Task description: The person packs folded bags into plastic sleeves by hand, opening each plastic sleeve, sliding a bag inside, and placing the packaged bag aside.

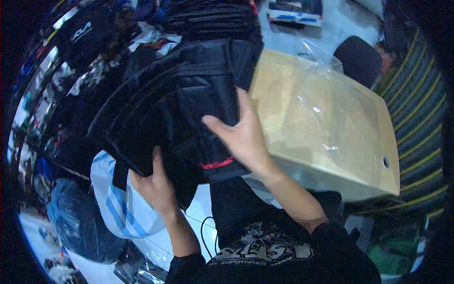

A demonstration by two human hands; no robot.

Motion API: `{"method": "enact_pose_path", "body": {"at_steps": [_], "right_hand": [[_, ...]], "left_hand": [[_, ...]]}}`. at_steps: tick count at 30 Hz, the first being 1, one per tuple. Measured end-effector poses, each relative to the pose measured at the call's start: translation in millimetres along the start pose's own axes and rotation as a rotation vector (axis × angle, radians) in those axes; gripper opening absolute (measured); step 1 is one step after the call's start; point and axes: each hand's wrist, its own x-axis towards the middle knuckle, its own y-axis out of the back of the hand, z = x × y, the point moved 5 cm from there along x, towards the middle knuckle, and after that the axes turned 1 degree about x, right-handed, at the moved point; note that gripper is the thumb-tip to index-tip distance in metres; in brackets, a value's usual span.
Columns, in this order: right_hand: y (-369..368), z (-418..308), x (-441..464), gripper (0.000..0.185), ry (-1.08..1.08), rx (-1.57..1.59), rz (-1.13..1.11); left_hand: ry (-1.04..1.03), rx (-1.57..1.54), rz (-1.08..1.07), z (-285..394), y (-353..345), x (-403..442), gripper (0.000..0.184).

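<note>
A black fabric bag [201, 94] with pockets and red lettering lies spread in front of me, its left panel [137, 113] folded out. My left hand [157, 187] grips the lower edge of that panel, thumb on top and the other fingers partly hidden beneath. Near the bag's right edge, my right hand [243, 137] holds the fabric with its thumb over the pocket side; some of its fingers are out of sight. A short black strap [120, 176] hangs beside my left hand.
At the right is a pale yellow table [326, 175] with clear plastic bags [326, 104] on it. More black bags [213, 21] are stacked beyond. A blue-and-white plastic sack [125, 213] and a dark filled bag [78, 222] sit at the lower left.
</note>
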Motion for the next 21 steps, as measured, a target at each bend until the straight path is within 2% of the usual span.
{"method": "enact_pose_path", "body": {"at_steps": [2, 3, 4, 6, 7, 9, 10, 11, 12, 14, 15, 16, 18, 20, 21], "right_hand": [[-8, -22, -19, 0.079, -0.178, 0.01, -0.02], [-11, -27, -27, 0.081, -0.171, 0.014, -0.036], [-13, -31, -36, 0.082, -0.163, 0.021, -0.055], [-8, -45, -49, 0.084, 0.085, -0.14, -0.067], [-9, -39, -54, 0.087, 0.116, 0.012, -0.124], [0, -40, -61, 0.088, 0.092, 0.031, -0.183], [5, -42, -64, 0.089, 0.085, 0.042, -0.214], [12, -49, -69, 0.098, 0.236, -0.157, -0.185], [19, -48, -70, 0.102, 0.159, -0.129, -0.201], [38, -49, -73, 0.109, 0.004, -0.072, -0.229], [48, -44, -77, 0.116, -0.018, -0.131, -0.176], [62, -36, -82, 0.114, -0.19, -0.039, -0.242], [93, -41, -87, 0.112, -0.098, -0.066, -0.161], [128, -31, -100, 0.11, -0.18, -0.177, -0.106], [145, -27, -112, 0.108, -0.375, -0.078, -0.066]], "left_hand": [[-0.088, -0.012, 0.031, 19, -19, -27, 0.03], [-0.135, -0.015, 0.01, 21, -27, -39, 0.025], [-0.092, -0.022, 0.021, 26, -35, -47, 0.029], [-0.002, -0.093, -0.047, 31, -41, -59, 0.035], [0.007, -0.155, -0.087, 36, -43, -62, 0.037], [0.022, -0.277, -0.164, 48, -49, -63, 0.04], [-0.074, -0.124, -0.16, 47, -51, -67, 0.042], [-0.172, 0.032, -0.155, 38, -50, -73, 0.045], [-0.273, 0.187, -0.151, 39, -49, -77, 0.047], [-0.147, -0.018, -0.469, 42, -55, -93, 0.053], [-0.077, -0.121, -0.625, 47, -57, -104, 0.056], [-0.014, -0.255, -0.785, 50, -62, -115, 0.059], [0.147, -0.534, -1.095, 54, -71, -137, 0.066], [0.306, -0.687, -1.232, 74, -76, -158, 0.071], [0.223, -0.78, -1.3, 77, -78, -171, 0.083]]}}
